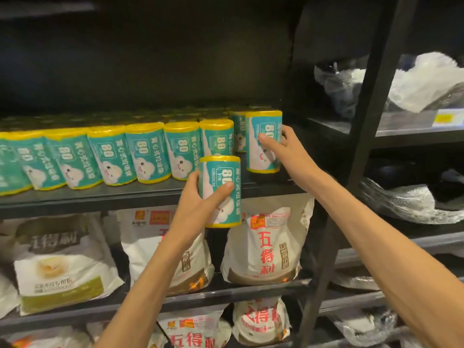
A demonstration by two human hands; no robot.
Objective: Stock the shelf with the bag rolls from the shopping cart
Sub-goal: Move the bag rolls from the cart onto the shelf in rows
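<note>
**Two rolls going onto the shelf's right end**

Nearest the camera, the left hand (200, 197) grips a bag roll (222, 190) in front of the shelf edge (125, 194), thumb across the label and the other fingers curled round the roll's left side. This roll is upright, its long axis vertical, yellow ends at top and bottom; the printed "80" reads upside down, so the roll stands inverted like those already shelved. It is off the shelf, held in the air below and in front of the row.

A little farther in, the right hand (283, 149) holds a second roll (263, 141) that stands upright on the shelf at the right end of the front row, thumb on its face and fingers wrapped round its right side. It sits just beside its neighbour in the row of stocked rolls (113, 156), which runs leftward, several leaning slightly.

The step in hand looks like placing: the right roll is all but set, the left one waits. Next, the right hand likely needs to let go, and the left roll must rise over the shelf edge into a free spot, kept vertical so it does not tip its neighbours.

Below, flour bags (261, 247) fill the lower shelves. The cart is not in view.
</note>
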